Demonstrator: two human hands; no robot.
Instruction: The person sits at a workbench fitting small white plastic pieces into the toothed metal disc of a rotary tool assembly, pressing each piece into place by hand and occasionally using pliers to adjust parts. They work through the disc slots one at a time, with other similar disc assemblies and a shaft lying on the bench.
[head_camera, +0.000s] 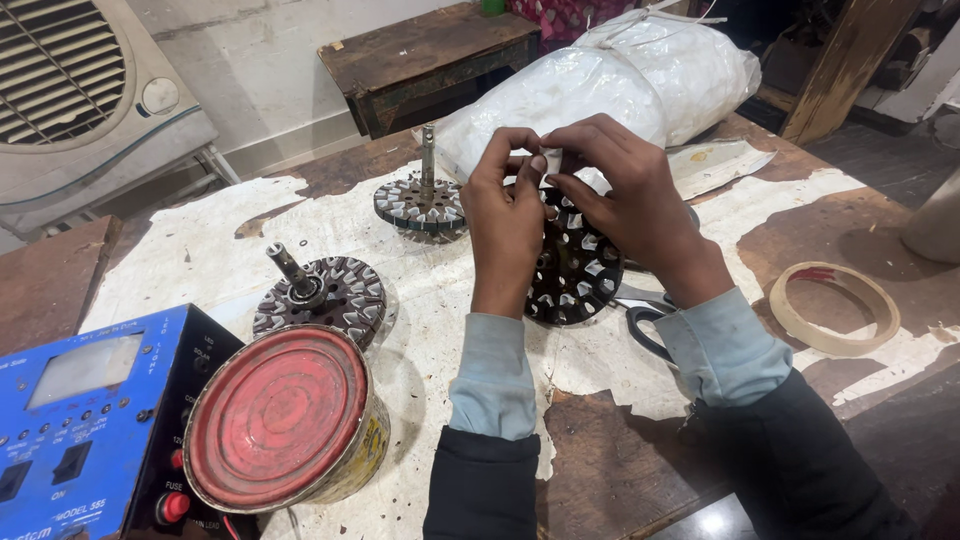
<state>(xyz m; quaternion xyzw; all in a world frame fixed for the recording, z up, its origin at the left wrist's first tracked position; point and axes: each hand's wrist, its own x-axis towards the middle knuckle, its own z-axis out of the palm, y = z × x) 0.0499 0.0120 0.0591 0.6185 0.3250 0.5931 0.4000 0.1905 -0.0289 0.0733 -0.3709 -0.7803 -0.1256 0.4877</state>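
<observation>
Together, the left hand (505, 215) and the right hand (625, 195) pinch a small white slip of insulation paper (553, 160) between thumbs and fingertips, fingers curled closed around it, just above a black motor stator (578, 270) whose slots show white paper liners; the stator stands tilted on edge on the desk (620, 460), partly hidden behind both wrists; grey-handled scissors (645, 320) lie just beside it under the right forearm. Behind the hands lies a bulky white plastic-wrapped bundle (620, 80); to the left stand two more stators with upright shafts, one near the bundle (420, 203), one nearer the person (325, 293). A ring of tan tape (835, 308) lies well to the right; a tin with a red lid (285, 420) leans against a blue tester box (80, 430) at the near left corner; torn white paper (200, 250) covers much of the desk.
</observation>
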